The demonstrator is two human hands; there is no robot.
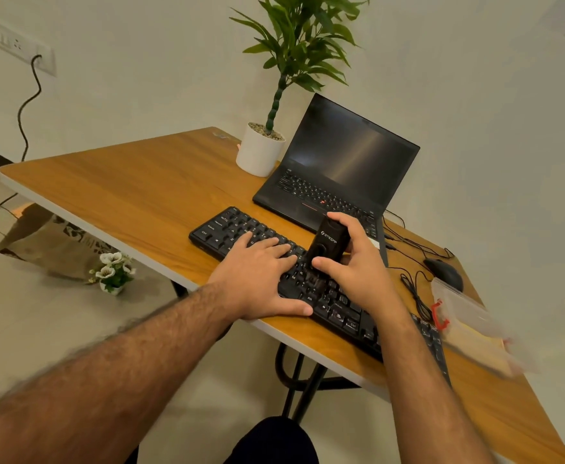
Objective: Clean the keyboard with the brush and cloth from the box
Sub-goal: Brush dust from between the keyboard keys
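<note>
head view: only camera, looks down over both forearms at the desk.
keyboard [311,276]: black, lies diagonally on the wooden table [133,195], near its front edge, just in front of the open laptop [338,169].
left hand [257,279]: flat on the left-middle keys, fingers straight and slightly spread, thumb along the keyboard's front edge. Holds nothing; looks like it's pinning the board.
right hand [358,266]: fingers and thumb wrapped round the brush [328,244], a stubby black tool with a printed logo, held upright.
brush contact: lower end sits down on the keys around the middle rows. Bristles hidden by the hand and body, so can't confirm bristle contact.
box [468,316]: clear plastic, red latch, on the table's right end just beside the keyboard's right end. Blurred; cloth not identifiable from here.
other: black mouse [442,271] and its cable behind the box; potted plant [264,142] left of the laptop.
step: brushing phase, my read. Work is at mid-board; cloth pass not started as far as I can tell.
next move needs: keep the left hand clamped, sweep the brush along the rows, light pressure so keycaps don't pop. Left hand covers a key block, so it has to shift for full coverage.
after that: brush goes down, cloth comes out of the box.
</note>
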